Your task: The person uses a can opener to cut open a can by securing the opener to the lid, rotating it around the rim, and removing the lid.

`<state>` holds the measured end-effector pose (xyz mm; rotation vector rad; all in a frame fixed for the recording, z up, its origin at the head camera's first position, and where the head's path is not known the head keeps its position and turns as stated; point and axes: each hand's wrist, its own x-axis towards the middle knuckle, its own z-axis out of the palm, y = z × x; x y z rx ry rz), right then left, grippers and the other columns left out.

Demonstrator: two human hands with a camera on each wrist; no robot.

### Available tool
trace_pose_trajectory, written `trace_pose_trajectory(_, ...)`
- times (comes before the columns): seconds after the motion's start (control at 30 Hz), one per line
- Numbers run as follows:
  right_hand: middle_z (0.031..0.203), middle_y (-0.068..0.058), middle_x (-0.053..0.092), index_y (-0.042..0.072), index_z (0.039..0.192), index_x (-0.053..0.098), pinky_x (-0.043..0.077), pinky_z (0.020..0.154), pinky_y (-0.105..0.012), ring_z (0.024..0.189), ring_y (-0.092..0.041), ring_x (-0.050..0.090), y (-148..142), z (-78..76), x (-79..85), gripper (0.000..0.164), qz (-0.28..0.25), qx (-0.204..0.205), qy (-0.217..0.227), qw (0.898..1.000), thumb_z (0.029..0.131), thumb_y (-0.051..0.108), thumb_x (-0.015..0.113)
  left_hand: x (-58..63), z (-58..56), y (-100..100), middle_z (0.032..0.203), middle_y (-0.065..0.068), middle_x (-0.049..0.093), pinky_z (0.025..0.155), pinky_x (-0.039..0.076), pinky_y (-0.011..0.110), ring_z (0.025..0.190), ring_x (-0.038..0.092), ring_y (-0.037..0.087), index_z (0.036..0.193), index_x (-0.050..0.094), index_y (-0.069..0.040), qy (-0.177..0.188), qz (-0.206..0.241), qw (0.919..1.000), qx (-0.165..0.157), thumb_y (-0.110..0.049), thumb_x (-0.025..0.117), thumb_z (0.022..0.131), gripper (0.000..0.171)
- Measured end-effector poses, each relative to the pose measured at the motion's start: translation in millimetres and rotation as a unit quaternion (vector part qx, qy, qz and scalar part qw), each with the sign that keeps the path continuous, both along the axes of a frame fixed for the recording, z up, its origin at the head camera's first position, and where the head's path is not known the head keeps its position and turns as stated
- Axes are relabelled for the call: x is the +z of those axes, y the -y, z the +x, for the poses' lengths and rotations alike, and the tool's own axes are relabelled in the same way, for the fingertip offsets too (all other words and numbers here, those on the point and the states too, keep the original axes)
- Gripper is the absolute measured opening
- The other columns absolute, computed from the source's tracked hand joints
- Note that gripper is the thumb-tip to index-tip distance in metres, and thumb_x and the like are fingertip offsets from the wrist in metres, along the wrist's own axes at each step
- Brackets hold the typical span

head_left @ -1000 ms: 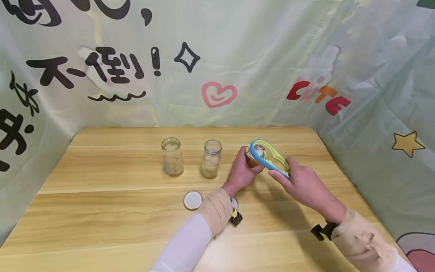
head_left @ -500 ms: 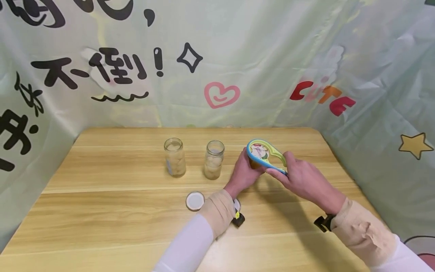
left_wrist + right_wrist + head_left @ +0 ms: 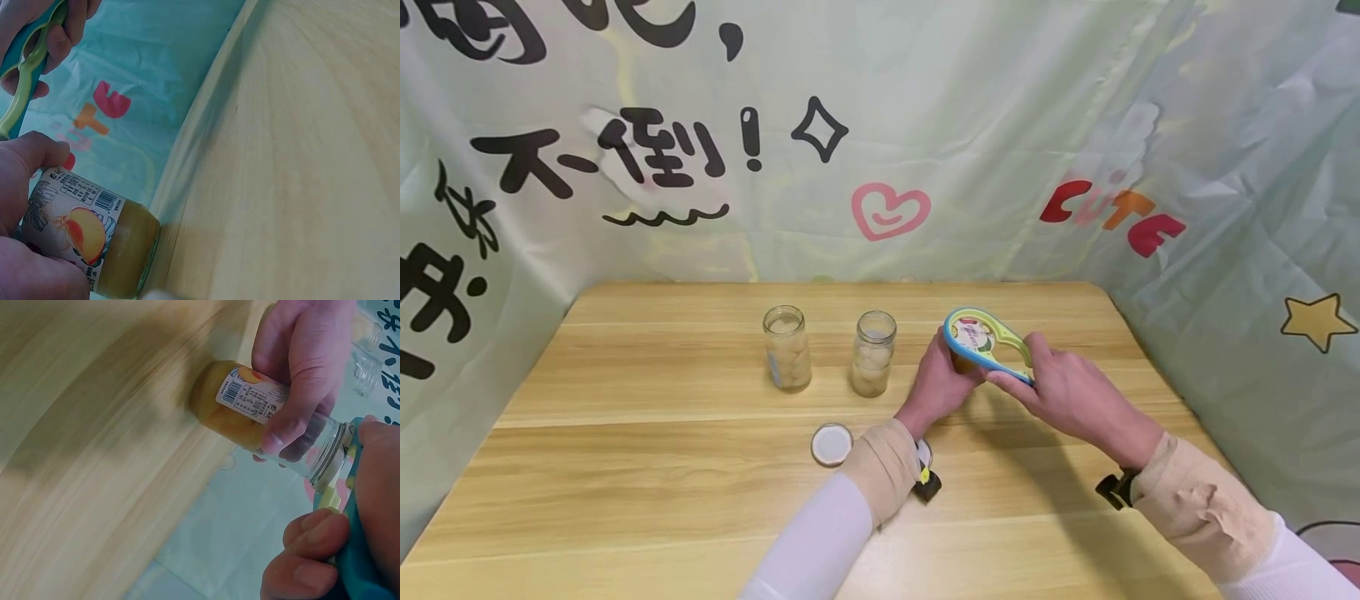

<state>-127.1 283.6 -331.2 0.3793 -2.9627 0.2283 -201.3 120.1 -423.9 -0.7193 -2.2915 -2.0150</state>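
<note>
My left hand (image 3: 938, 383) grips a glass jar (image 3: 128, 250) of amber fruit around its side; the label shows a peach and a barcode. The jar stands upright at the table's right half, mostly hidden by the hand in the head view. My right hand (image 3: 1078, 396) holds a blue and green jar opener (image 3: 359, 550) by its handle end. The opener's loop surrounds the jar's printed lid (image 3: 972, 335), which shows through the ring. In the right wrist view, clear glass shows between the amber contents and the lid.
Two lidless glass jars (image 3: 788, 354) (image 3: 872, 362) with pale contents stand left of my hands on the wooden table (image 3: 625, 467). A loose lid (image 3: 832, 444) lies nearer, white side up. Another lid (image 3: 924, 452) is partly hidden behind my left wrist. A printed cloth (image 3: 985, 125) hangs behind.
The jar opener has come down and left, so its loop now sits around the lid. My left hand keeps its grip on the jar. The view has shifted slightly.
</note>
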Motion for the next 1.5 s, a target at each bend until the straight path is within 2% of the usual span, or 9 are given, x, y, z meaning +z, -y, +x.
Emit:
trace_pose_trajectory(0.4, 0.058, -0.003, 0.042, 0.004, 0.104, 0.042, 0.036, 0.042, -0.027, 0.044, -0.015, 0.041, 0, -1.9, 3.5, 0.064, 0.002, -0.014, 0.023, 1.000, 0.087, 0.064, 0.054, -0.3, -0.1, -1, 0.126, 0.001, 0.052, 0.104, 0.037, 0.028, 0.119, 0.049, 0.011, 0.137, 0.039, -0.013, -0.002, 0.020, 0.9998, 0.001, -0.016, 0.078, 0.079, 0.071)
trace_pose_trajectory(0.67, 0.061, -0.004, 0.045, 0.002, 0.109, 0.043, 0.036, 0.044, -0.028, 0.047, -0.016, 0.043, 2, -2.6, 4.9, 0.070, -0.002, -0.025, 0.039, 0.999, 0.087, 0.068, 0.048, -0.1, 0.2, -1, 0.127, -0.001, 0.052, 0.104, 0.037, 0.027, 0.119, 0.049, 0.008, 0.138, 0.038, -0.014, -0.001, 0.020, 0.9998, -0.002, -0.017, 0.077, 0.079, 0.071)
trace_pose_trajectory(0.9, 0.059, -0.005, 0.045, 0.002, 0.102, 0.043, 0.037, 0.042, -0.030, 0.047, -0.018, 0.045, 8, 2.6, 2.4, 0.065, 0.002, -0.035, 0.014, 0.999, 0.089, 0.065, 0.048, 1.3, 1.1, 0, 0.129, 0.000, 0.051, 0.105, 0.035, 0.027, 0.121, 0.047, 0.008, 0.140, 0.037, -0.014, 0.007, -0.002, 1.0000, 0.002, -0.013, 0.077, 0.079, 0.072)
trace_pose_trajectory(1.2, 0.056, -0.004, 0.041, 0.003, 0.095, 0.042, 0.034, 0.037, -0.032, 0.043, -0.019, 0.043, 13, 6.4, 3.3, 0.066, 0.030, -0.045, -0.016, 0.998, 0.088, 0.068, 0.046, -0.3, -0.1, -1, 0.129, 0.004, 0.052, 0.106, 0.034, 0.027, 0.122, 0.047, 0.010, 0.140, 0.036, -0.012, 0.009, -0.017, 0.9997, 0.014, -0.009, 0.076, 0.077, 0.074)
trace_pose_trajectory(1.5, 0.063, -0.005, 0.046, 0.002, 0.105, 0.043, 0.036, 0.042, -0.031, 0.050, -0.019, 0.046, 9, 2.5, 4.8, 0.070, 0.012, -0.043, 0.032, 0.998, 0.087, 0.071, 0.045, -0.6, 0.8, 0, 0.129, 0.002, 0.052, 0.105, 0.036, 0.028, 0.121, 0.048, 0.010, 0.140, 0.038, -0.013, 0.010, -0.007, 0.9999, 0.009, -0.010, 0.077, 0.078, 0.073)
